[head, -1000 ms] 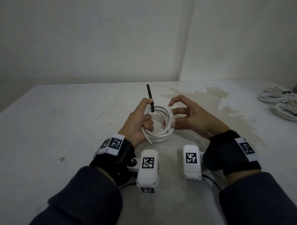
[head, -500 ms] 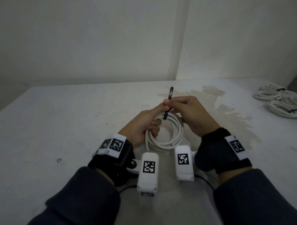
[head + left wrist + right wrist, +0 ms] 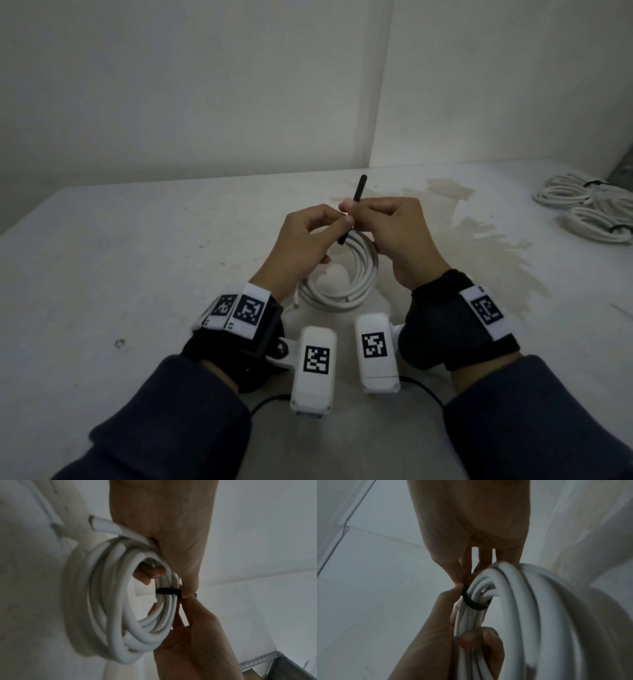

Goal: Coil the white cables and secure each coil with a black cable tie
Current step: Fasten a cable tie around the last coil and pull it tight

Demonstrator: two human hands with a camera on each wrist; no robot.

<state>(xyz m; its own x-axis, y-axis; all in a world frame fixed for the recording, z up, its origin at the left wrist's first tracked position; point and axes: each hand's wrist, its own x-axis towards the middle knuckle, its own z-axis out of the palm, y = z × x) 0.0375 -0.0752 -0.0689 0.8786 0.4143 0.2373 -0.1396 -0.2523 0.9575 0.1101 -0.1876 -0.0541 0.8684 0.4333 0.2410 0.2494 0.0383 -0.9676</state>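
Pinching the black cable tie (image 3: 352, 209) looped round the white coil (image 3: 346, 274), both hands grip it.

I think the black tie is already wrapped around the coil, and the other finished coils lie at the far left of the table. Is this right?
Not quite. The black tie is wrapped around the coil, but the finished coils lie at the far right of the table, as the head view shows.

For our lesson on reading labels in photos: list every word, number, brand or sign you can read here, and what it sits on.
No readable words, numbers or brands in any view.
Black-and-white square code markers on the wristbands and wrist cameras: patterns, not text.
Faint marks beside a left wristband marker: too small to read.
White cable coil and black cable tie: no print visible.
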